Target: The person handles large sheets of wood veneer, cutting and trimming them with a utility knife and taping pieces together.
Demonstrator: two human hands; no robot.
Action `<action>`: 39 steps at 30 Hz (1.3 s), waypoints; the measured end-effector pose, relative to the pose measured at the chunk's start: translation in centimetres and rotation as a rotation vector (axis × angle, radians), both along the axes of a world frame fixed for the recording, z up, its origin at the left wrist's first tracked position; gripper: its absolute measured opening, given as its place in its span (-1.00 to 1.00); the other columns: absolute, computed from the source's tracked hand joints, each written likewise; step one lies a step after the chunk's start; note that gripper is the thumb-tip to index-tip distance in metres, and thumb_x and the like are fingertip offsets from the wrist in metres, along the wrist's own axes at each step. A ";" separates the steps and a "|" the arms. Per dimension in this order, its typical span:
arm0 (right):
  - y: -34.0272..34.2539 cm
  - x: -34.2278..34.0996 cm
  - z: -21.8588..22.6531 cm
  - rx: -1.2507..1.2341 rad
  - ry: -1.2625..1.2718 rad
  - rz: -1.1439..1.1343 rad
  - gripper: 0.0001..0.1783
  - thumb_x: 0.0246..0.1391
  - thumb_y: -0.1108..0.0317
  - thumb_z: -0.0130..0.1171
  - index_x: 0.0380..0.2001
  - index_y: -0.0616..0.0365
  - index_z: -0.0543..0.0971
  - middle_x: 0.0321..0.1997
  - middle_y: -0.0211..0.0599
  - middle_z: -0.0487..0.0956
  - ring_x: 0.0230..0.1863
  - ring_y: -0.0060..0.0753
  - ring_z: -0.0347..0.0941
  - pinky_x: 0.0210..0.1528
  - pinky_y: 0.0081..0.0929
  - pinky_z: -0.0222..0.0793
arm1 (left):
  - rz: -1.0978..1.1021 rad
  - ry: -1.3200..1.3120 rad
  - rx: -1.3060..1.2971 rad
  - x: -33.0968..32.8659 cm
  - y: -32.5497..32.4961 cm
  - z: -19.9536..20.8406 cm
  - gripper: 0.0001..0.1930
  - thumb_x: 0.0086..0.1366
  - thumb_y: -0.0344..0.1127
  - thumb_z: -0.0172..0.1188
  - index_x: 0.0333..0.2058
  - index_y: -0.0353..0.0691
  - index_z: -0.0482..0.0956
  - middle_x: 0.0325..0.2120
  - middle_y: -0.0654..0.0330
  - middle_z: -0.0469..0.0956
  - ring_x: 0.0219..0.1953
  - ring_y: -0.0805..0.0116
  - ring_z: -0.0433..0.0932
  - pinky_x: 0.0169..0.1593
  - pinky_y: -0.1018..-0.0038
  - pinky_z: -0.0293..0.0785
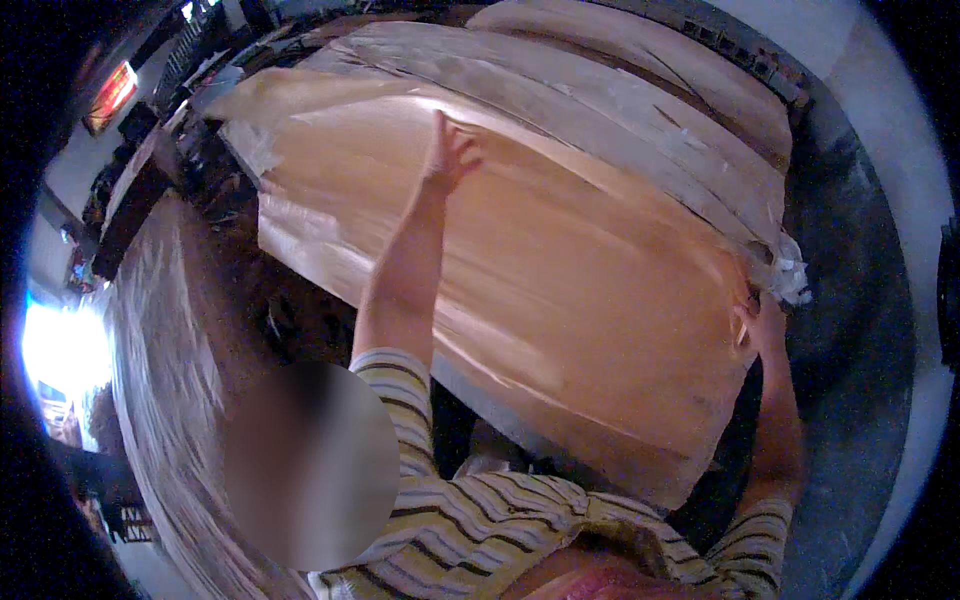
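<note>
Left hand: fingers spread over thin orange-brown veneer-like sheet; right hand: curled at right edge, hold unclear; uneven pull might split it

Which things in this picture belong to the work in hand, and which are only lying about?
In the work:
large tan sheet
left hand, by its far side
right hand, at its right end

Apparently just lying or hanging about:
greyish sheets beyond it
pale layered pile at the left
red sign, upper left
</note>
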State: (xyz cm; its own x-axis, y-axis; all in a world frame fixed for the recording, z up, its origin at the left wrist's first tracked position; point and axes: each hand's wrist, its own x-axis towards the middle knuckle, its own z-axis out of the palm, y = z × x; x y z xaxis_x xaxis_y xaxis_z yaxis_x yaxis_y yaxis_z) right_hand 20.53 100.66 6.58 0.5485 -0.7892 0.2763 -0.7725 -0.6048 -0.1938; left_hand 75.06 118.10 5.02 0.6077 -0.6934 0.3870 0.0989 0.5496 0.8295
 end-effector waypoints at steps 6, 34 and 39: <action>6.4 5.2 -1.5 -0.355 0.138 0.004 -0.44 -0.30 0.37 0.17 -0.10 0.05 0.31 -0.10 -0.20 0.36 -0.09 -0.15 0.27 -0.11 -0.28 0.12 | 0.157 -0.238 0.426 -0.1 -6.4 -9.9 -0.27 0.05 0.24 -0.16 0.12 0.03 -0.12 0.12 0.18 -0.10 0.14 0.09 -0.07 0.03 0.04 0.05; 7.2 -36.8 -16.1 0.759 -0.510 -0.318 -0.74 -0.03 0.21 0.03 -0.36 0.17 0.47 -0.51 -0.39 0.51 -0.48 -0.64 0.38 -0.54 -0.67 0.24 | 0.183 -1.439 0.735 -49.6 0.6 -12.2 -0.39 0.00 0.15 -0.02 0.02 0.03 0.21 0.04 0.17 0.15 0.11 0.16 0.03 0.10 0.13 -0.11; -3.1 -28.9 -12.3 0.718 -0.535 -0.020 -0.70 -0.02 0.20 0.01 -0.36 0.24 0.46 -0.53 -0.36 0.49 -0.48 -0.57 0.42 -0.48 -0.63 0.27 | 0.165 -1.385 0.744 -51.1 -0.8 -11.0 -0.43 0.03 0.07 -0.01 0.02 0.00 0.21 0.04 0.16 0.16 0.10 0.19 0.07 0.10 0.16 -0.09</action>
State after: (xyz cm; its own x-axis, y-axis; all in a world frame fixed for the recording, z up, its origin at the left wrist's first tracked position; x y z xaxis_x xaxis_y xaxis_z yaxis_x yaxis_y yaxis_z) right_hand -8.32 97.55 -5.76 0.4723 -0.8784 -0.0731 -0.4795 -0.1864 -0.8575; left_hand 23.93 117.26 -5.93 0.1712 -0.9381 0.3011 -0.9507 -0.0771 0.3004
